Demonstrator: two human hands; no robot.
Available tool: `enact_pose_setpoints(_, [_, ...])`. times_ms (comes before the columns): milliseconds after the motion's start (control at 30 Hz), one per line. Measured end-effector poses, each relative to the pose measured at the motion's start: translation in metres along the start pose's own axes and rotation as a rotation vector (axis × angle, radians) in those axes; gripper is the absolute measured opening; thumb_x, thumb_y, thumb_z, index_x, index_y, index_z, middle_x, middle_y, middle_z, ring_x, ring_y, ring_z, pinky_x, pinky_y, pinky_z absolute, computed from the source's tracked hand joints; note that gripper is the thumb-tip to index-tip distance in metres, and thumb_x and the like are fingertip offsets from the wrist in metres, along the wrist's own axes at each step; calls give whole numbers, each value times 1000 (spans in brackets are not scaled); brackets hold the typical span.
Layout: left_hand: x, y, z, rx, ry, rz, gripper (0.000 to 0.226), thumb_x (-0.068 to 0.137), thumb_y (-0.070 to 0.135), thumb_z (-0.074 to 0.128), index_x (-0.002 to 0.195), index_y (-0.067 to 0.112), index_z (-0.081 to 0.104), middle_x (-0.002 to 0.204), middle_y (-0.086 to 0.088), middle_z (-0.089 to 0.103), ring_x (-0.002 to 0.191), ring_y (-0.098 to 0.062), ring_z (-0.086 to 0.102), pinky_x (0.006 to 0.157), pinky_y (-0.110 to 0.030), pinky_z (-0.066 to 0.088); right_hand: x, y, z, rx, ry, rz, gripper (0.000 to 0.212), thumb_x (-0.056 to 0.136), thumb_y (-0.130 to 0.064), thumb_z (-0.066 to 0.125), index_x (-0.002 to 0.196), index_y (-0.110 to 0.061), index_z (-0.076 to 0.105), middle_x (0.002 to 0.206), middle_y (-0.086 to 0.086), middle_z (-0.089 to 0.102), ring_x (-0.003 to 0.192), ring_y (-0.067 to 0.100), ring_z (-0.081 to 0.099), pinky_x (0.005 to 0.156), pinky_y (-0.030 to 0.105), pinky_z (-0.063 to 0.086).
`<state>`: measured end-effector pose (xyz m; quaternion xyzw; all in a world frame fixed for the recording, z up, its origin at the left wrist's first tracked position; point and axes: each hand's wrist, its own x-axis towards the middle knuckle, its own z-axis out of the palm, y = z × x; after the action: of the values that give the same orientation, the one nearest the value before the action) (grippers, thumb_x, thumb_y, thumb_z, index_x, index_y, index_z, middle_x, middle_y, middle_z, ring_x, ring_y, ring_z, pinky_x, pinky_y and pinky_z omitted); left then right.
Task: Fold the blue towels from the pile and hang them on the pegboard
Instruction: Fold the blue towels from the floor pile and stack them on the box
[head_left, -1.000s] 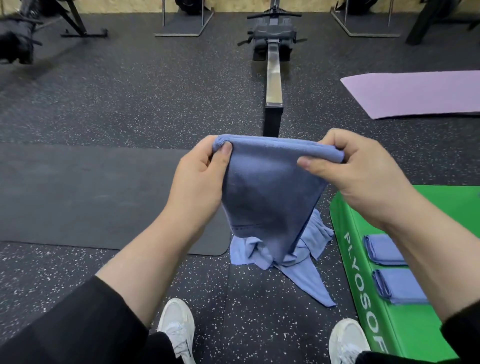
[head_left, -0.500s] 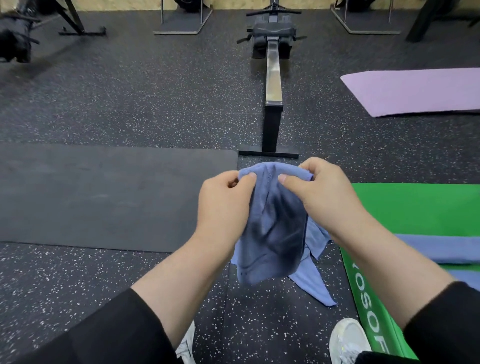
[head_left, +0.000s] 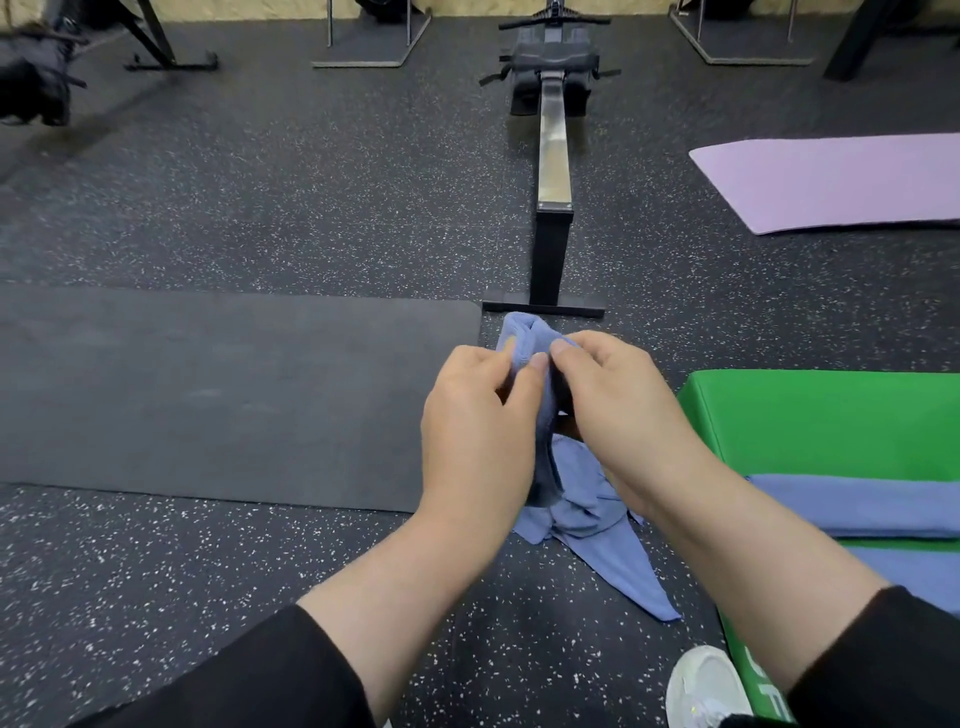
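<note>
Both hands meet at centre, left hand (head_left: 480, 415) just left of right hand (head_left: 618, 410), held towel (head_left: 524, 343) between them; towel pile (head_left: 587, 499) on floor (head_left: 311, 182) below hands; mat (head_left: 208, 395) left; plyo box (head_left: 810, 421) right, two folded towels (head_left: 852, 506) on it; rowing machine (head_left: 553, 156) ahead; second mat (head_left: 831, 182) far right; shoe (head_left: 701, 691) near bottom, beside box.

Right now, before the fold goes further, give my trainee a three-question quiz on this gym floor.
1. True or false: both hands pinch the same blue towel.
2. Where do the folded towels lie? A) black mat B) green plyo box C) purple mat
3. Fill in: the loose towel pile lies on the ____.

Key:
1. True: left hand and right hand meet on it.
2. B, the green plyo box.
3. Floor, beside the box.
</note>
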<state>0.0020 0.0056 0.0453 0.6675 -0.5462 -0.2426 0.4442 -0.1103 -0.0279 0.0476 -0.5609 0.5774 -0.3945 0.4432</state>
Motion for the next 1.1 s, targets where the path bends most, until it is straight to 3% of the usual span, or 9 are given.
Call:
enact_pose_setpoints(133, [-9, 9, 0, -49, -92, 122, 17, 98, 16, 55, 93, 16, 72, 103, 13, 60, 94, -3, 58, 75, -8, 40, -2, -8, -3, 277, -91, 77, 47, 103, -51, 47, 69, -19, 53, 57, -4, 51, 59, 8, 47, 58, 30, 44])
enact_pose_setpoints(267, [-14, 15, -8, -232, -250, 108, 36, 94, 0, 49, 99, 19, 79, 106, 17, 73, 98, 4, 64, 83, -8, 44, 7, -2, -14, 364, -110, 84, 18, 98, -30, 64, 85, -17, 63, 72, -1, 62, 69, 13, 58, 68, 35, 50])
enact_pose_setpoints(333, [-8, 13, -14, -346, -63, 66, 26, 92, 6, 51, 90, 20, 73, 87, 11, 73, 85, -10, 69, 78, -23, 52, 10, -2, -20, 362, -65, 72, 10, 99, -13, 60, 91, -12, 65, 81, 7, 62, 77, 18, 57, 72, 35, 48])
enact_pose_setpoints(400, [5, 6, -22, -351, 28, 37, 15, 92, 24, 57, 105, 28, 63, 92, 13, 67, 86, -10, 66, 78, -20, 50, 13, -5, -26, 397, -66, 64, 14, 101, -9, 54, 98, -10, 68, 93, 14, 66, 89, 22, 60, 84, 45, 49])
enact_pose_setpoints(500, [24, -7, -29, -198, -365, -36, 53, 85, 55, 57, 134, 36, 54, 120, 21, 65, 113, 7, 59, 101, -23, 46, 12, -16, -32, 528, -160, 58, 21, 102, -5, 47, 112, -4, 66, 105, 19, 68, 100, 26, 63, 99, 50, 48])
enact_pose_setpoints(567, [23, -14, -29, -130, -524, -51, 42, 88, 56, 52, 120, 32, 65, 112, 17, 71, 107, 1, 63, 103, -39, 50, 12, -18, -35, 608, -210, 42, 24, 101, 0, 45, 114, -3, 64, 102, 17, 67, 99, 25, 62, 95, 45, 49])
enact_pose_setpoints(700, [17, -20, -23, -143, -392, 10, 27, 88, 47, 62, 93, 20, 65, 89, 5, 72, 80, -12, 63, 83, -45, 53, 10, -23, -49, 237, -275, -113, 13, 91, -13, 71, 103, -14, 71, 94, 4, 73, 88, 14, 65, 82, 35, 52])
enact_pose_setpoints(900, [11, -23, -26, -252, -627, -104, 32, 81, 58, 63, 103, 34, 68, 102, 13, 75, 96, -6, 70, 87, -34, 56, 12, -25, -68, -10, -222, -243, 7, 90, -13, 72, 97, -17, 72, 86, 2, 72, 80, 6, 59, 75, 29, 45])
enact_pose_setpoints(1100, [-2, -42, -19, -195, -763, -248, 21, 84, 23, 81, 98, 9, 74, 99, -9, 79, 90, -20, 74, 91, -45, 57, 12, -15, -87, 116, -110, -136, 13, 100, -12, 58, 98, -21, 67, 86, -1, 66, 79, 10, 58, 67, 29, 45])
